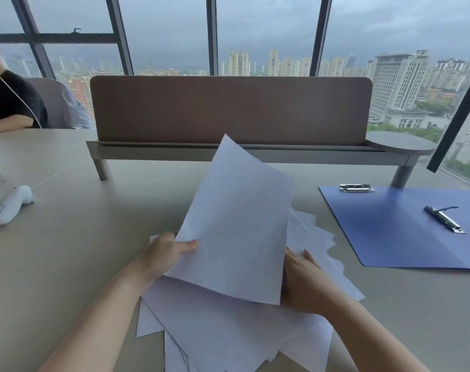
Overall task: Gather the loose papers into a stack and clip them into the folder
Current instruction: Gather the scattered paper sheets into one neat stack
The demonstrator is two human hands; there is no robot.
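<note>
A raised bundle of white sheets (236, 224) stands tilted above the table, held at both lower sides. My left hand (162, 255) pinches its left edge, thumb on the front. My right hand (302, 280) grips its right lower edge, fingers partly behind the paper. Under them a messy pile of loose white papers (228, 328) lies spread on the table, some sticking out to the right. The blue folder (400, 232) lies open flat at the right, with a metal clip (356, 187) at its top edge and a second clip (445, 219) near its middle.
A brown divider panel on a low shelf (228, 114) crosses the table behind the papers. A white controller (11, 205) lies at the left. Another person's arm (11, 120) rests at the far left corner. Windows stand behind.
</note>
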